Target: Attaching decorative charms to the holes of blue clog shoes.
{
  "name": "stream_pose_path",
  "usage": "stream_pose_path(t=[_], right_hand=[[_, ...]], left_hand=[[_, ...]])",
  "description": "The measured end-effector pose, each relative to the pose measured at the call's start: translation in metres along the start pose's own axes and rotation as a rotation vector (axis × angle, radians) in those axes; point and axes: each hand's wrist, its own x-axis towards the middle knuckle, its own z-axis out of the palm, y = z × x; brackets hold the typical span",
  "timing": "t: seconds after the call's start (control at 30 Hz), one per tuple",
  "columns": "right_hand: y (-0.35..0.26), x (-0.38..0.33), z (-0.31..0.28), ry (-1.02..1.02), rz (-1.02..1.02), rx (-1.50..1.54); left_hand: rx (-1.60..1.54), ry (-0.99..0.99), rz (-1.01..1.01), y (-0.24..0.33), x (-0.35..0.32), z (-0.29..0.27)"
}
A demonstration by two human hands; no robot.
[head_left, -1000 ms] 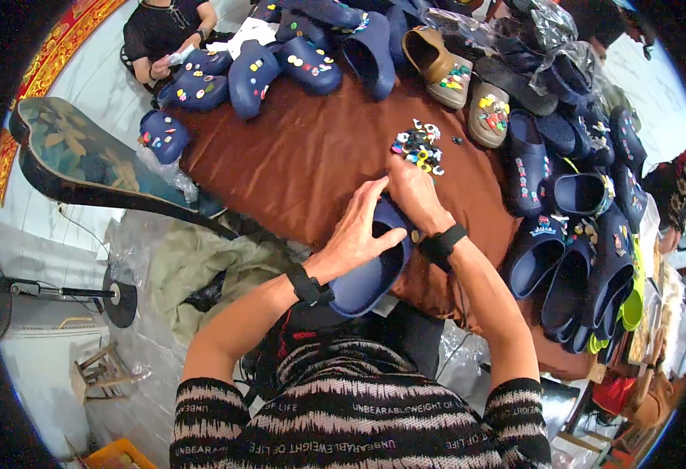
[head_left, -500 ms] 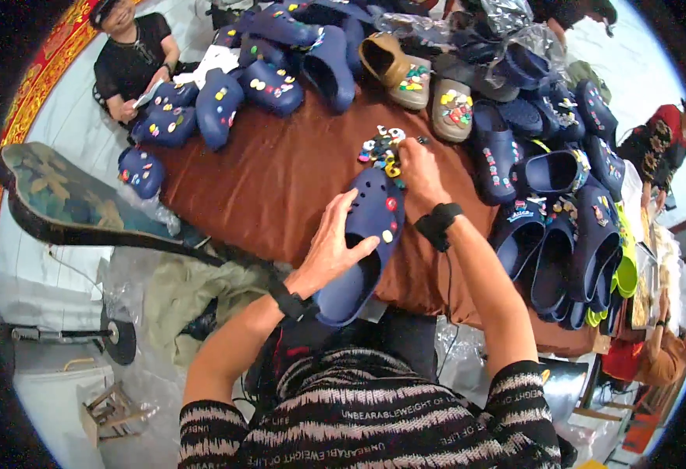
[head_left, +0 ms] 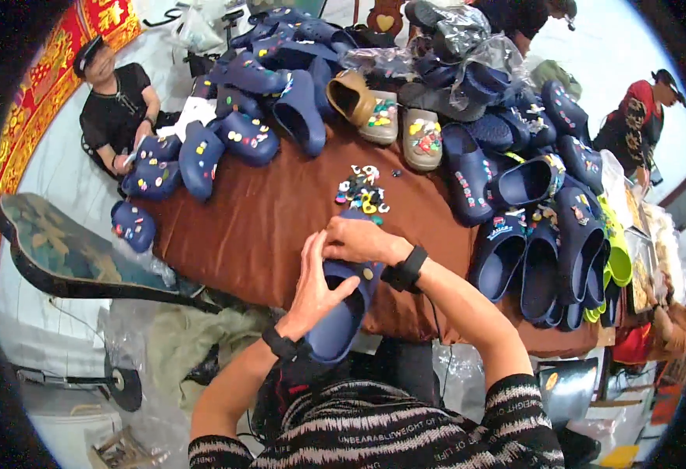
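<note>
A navy blue clog point(head_left: 335, 327) lies in front of me on the brown-covered table, its heel toward me. My left hand point(head_left: 309, 280) grips its left side, with the thumb reaching across the opening. Over the clog's holed toe, my right hand point(head_left: 362, 239) is closed in a pinch, fingertips tucked under. Whatever they hold is hidden. A round charm shows on the clog beside the right wrist. Just beyond the toe is a small pile of colourful shoe charms point(head_left: 361, 190), with a single dark charm point(head_left: 396, 173) apart from it.
Navy clogs with charms point(head_left: 250, 138) crowd the table's far left, and more point(head_left: 501, 262) line its right side. Grey-brown clogs point(head_left: 422, 141) stand at the back. A guitar-shaped case point(head_left: 85, 242) rests at left. A person in black point(head_left: 122, 105) sits at far left.
My right hand has moved from the charm pile back onto the clog's toe, beside my left hand. The left hand still holds the clog. The view has shifted slightly.
</note>
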Motion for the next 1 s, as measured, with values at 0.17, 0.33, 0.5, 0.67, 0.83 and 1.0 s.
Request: stream_pose_path(t=[0.17,0.33,0.5,0.67,0.83,1.0], right_hand=[[-0.008,0.001,-0.015,-0.14,0.004,0.039],[-0.012,0.001,0.001,-0.072,0.06,0.2],[-0.013,-0.013,0.027,0.245,0.057,0.226],[0.029,-0.021,0.009,0.596,0.229,0.179],[0.073,-0.024,-0.009,0.678,0.315,0.248],[0.053,-0.043,-0.003,0.396,0.365,0.325]], left_hand=[[0.018,-0.016,0.01,0.003,0.006,0.003],[-0.064,0.0,-0.022,0.003,0.009,0.002],[-0.01,-0.004,-0.017,-0.002,0.002,0.003],[0.0,-0.027,0.009,0.002,0.002,-0.001],[-0.011,-0.059,-0.051,0.013,0.01,-0.002],[0.01,-0.049,-0.036,0.001,0.007,0.0]])
